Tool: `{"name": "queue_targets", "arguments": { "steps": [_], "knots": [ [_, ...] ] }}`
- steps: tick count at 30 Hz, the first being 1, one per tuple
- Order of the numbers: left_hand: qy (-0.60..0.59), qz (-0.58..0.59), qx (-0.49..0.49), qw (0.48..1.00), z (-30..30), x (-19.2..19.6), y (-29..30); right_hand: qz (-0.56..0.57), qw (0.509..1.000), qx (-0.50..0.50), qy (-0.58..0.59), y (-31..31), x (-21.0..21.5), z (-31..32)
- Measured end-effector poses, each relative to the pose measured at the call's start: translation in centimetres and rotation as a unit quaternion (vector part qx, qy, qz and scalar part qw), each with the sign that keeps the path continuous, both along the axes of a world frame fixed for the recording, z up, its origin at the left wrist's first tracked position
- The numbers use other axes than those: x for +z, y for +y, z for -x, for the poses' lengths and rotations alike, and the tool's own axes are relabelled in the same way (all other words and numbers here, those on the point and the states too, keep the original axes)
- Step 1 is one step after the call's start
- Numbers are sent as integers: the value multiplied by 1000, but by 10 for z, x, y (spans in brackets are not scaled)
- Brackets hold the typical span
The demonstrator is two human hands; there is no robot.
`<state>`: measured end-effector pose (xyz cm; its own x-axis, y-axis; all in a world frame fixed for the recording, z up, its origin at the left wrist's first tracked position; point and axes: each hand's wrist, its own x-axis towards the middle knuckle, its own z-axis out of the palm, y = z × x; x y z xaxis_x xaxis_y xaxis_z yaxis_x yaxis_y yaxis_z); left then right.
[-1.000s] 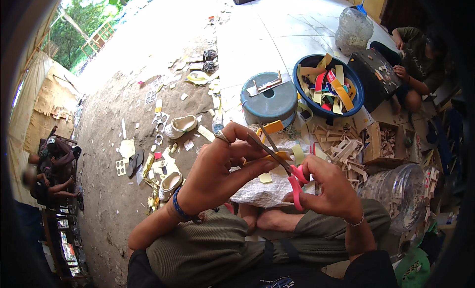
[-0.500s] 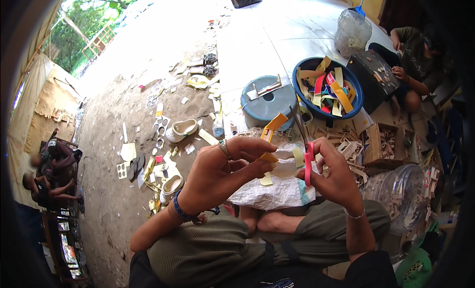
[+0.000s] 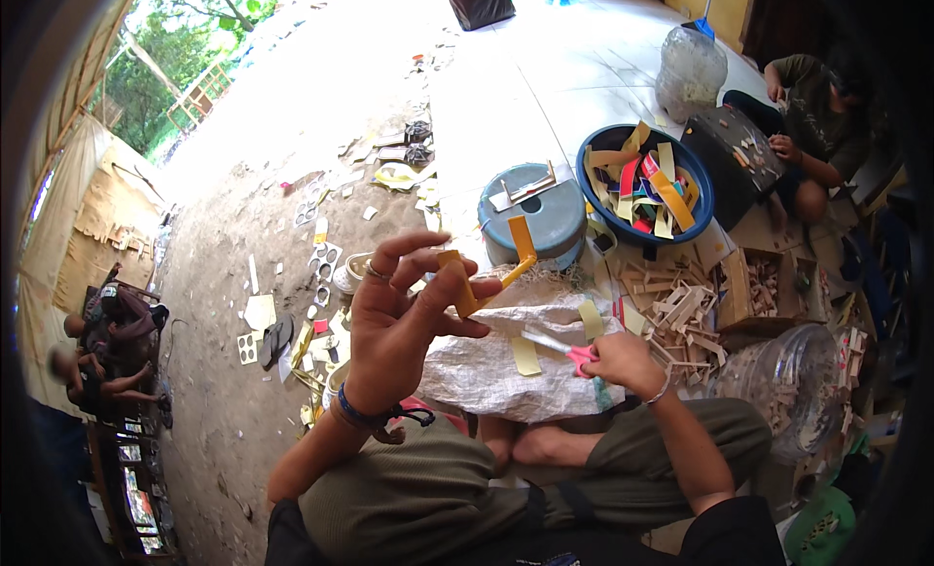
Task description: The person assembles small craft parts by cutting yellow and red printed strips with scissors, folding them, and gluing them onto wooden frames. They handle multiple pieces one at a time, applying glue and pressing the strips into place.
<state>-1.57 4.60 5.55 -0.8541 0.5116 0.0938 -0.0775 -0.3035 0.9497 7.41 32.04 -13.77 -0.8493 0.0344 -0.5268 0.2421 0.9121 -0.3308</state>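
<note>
My left hand (image 3: 389,323) is raised over the white woven sack (image 3: 477,386) in front of my lap. Between its thumb and fingers it pinches a folded orange-yellow card strip (image 3: 523,239), whose free end bends upward. My right hand (image 3: 629,365), lower and to the right, grips the pink handles of a pair of scissors (image 3: 581,357). The blades point left, low over the sack and apart from the strip. Two pale yellow card pieces lie on the sack: one card piece (image 3: 526,358) by the blade tips, another card piece (image 3: 591,319) farther back.
Ahead stands an upturned blue-grey bucket (image 3: 520,220) with small sticks on top. Beside it, a dark blue tub (image 3: 590,189) holds coloured card strips. Wooden pieces (image 3: 686,318) are heaped at right near a wooden box (image 3: 744,318). Another person (image 3: 822,118) works at far right.
My left hand has lifted and moved left with the strip, turning it upright. My right hand has dropped toward the sack, and the scissors have swung from pointing up to pointing left.
</note>
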Motion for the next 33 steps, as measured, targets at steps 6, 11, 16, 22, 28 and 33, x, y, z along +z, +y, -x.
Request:
{"name": "queue_targets", "arguments": {
  "steps": [6,11,16,22,28,33],
  "knots": [
    [-68,-36,52,996,6,-5,-4,-85,994,18,60,-27,-77,-18],
    [-120,-52,66,989,9,-10,-7,-123,985,26,116,-42,-97,-29],
    [-158,-92,41,982,14,-14,-12,-58,997,51,14,-40,-55,-15],
    [-169,-99,20,980,15,-17,-10,186,841,-29,508,-47,62,16],
    [-202,-92,-6,975,8,-16,2,107,736,50,666,-65,133,20],
    [-204,-50,-39,977,2,-13,7,112,716,74,685,-69,130,22]
  ]
}}
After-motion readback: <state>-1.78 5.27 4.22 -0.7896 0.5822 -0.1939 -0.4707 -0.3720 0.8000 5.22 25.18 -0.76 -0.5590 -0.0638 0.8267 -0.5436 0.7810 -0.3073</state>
